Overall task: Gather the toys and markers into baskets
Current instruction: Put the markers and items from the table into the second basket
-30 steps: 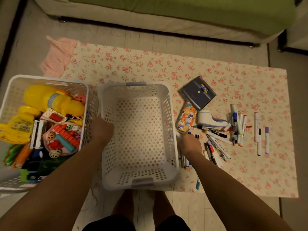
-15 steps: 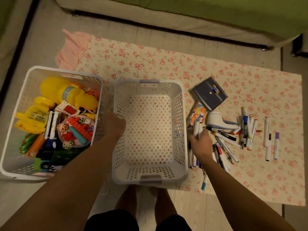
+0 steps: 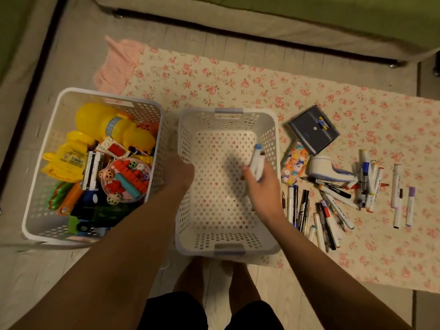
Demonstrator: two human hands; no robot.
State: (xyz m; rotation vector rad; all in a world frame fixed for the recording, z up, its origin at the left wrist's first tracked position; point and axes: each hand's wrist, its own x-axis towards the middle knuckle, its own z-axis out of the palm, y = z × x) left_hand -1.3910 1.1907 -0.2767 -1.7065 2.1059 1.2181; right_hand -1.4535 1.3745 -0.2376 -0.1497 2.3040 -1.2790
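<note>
Floral mat [image 3: 238,91] on floor [image 3: 214,39] before sofa [image 3: 262,15]. Right hand [image 3: 262,184] gripping markers [image 3: 257,160] over basket [image 3: 228,113], lengthwise toward sofa; left hand [image 3: 181,172] clasping basket rim.

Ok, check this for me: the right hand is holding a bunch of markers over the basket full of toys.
Not right. The head view shows the right hand holding the markers over the empty white basket, not the toy one. The basket full of toys sits to its left.
</note>
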